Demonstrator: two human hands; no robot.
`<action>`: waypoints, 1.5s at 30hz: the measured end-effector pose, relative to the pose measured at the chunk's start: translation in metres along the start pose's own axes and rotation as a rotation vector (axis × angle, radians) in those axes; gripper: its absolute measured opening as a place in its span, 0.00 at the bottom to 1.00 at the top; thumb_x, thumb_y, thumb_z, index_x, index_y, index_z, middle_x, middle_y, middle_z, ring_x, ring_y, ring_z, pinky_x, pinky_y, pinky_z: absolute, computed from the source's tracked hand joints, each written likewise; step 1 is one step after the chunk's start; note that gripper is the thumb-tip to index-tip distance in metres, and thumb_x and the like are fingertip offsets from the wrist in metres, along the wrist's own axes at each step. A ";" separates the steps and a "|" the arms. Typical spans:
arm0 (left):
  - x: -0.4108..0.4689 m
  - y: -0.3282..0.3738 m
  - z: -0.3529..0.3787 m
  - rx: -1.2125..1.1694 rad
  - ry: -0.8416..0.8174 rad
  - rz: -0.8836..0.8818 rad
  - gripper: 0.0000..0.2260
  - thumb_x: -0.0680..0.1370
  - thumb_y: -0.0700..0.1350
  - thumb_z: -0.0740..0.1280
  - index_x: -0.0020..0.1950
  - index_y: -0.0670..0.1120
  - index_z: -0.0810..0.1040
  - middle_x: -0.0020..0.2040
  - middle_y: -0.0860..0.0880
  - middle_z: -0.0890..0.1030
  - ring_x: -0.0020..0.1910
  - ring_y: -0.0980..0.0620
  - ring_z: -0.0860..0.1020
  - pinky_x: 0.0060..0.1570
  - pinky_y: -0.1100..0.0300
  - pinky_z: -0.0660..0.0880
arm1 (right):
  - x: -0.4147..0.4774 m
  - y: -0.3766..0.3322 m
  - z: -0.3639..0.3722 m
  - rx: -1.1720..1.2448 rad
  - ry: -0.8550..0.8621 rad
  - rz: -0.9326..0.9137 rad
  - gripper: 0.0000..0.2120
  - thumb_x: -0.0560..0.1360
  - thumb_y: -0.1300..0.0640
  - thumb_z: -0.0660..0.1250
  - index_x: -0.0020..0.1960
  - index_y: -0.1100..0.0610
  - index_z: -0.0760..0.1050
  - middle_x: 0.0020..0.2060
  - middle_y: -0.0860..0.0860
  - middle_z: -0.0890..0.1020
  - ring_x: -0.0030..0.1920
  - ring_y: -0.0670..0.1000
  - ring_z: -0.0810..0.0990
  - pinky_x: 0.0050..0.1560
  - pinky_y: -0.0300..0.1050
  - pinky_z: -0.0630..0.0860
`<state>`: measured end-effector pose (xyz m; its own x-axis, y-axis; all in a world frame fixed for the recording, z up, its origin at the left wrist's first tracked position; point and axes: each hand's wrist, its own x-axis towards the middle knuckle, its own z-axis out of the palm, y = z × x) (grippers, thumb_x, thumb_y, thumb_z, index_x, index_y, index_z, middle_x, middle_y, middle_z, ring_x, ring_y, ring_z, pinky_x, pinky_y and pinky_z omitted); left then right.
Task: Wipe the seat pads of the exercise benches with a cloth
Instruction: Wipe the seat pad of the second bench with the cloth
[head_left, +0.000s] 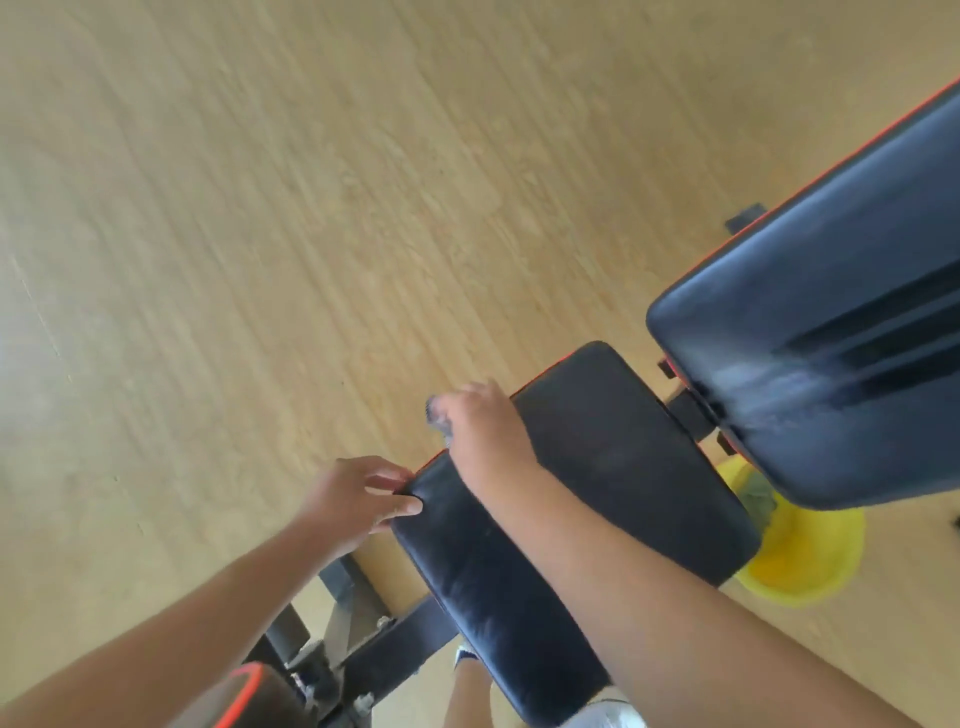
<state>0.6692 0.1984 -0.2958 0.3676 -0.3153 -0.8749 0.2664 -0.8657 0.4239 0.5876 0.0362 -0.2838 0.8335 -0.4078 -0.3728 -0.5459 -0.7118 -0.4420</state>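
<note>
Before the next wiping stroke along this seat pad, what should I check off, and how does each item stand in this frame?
1. Cloth in the right hand: ok, a bit of grey cloth shows past the fingers at the pad's far edge.
2. Left hand steadying the seat pad: ok, fingers rest on its corner.
3. Pad surface free of objects: ok.
4. Pad already clean: cannot tell, faint streaks show but the frame is blurred.
5. Back pad wiped: cannot tell; light smears near its lower end.
6. Yellow bucket clear of the stroke: ok, it sits on the floor behind the bench.
</note>
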 end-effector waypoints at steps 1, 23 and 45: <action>0.002 -0.003 0.000 0.054 0.023 0.007 0.11 0.72 0.34 0.75 0.53 0.44 0.83 0.46 0.47 0.86 0.46 0.47 0.86 0.42 0.57 0.84 | -0.006 -0.025 0.012 0.000 -0.194 -0.103 0.10 0.73 0.69 0.69 0.42 0.53 0.79 0.35 0.49 0.72 0.47 0.55 0.71 0.44 0.47 0.68; 0.012 -0.008 0.001 -0.063 0.099 -0.099 0.20 0.64 0.38 0.84 0.51 0.45 0.81 0.46 0.40 0.84 0.46 0.42 0.86 0.40 0.53 0.84 | 0.026 0.031 -0.058 -0.243 -0.356 0.002 0.15 0.75 0.70 0.67 0.34 0.58 0.67 0.32 0.52 0.66 0.41 0.59 0.71 0.35 0.44 0.66; 0.015 -0.009 -0.004 0.011 0.049 -0.029 0.12 0.67 0.38 0.83 0.47 0.43 0.85 0.44 0.37 0.85 0.45 0.40 0.87 0.47 0.48 0.85 | 0.012 0.123 -0.096 0.073 0.134 0.363 0.14 0.69 0.73 0.59 0.30 0.59 0.65 0.29 0.55 0.64 0.35 0.60 0.60 0.28 0.47 0.54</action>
<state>0.6759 0.2033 -0.3119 0.4034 -0.2703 -0.8742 0.2676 -0.8788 0.3952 0.5384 -0.1111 -0.2638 0.5865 -0.6998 -0.4078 -0.8076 -0.4671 -0.3599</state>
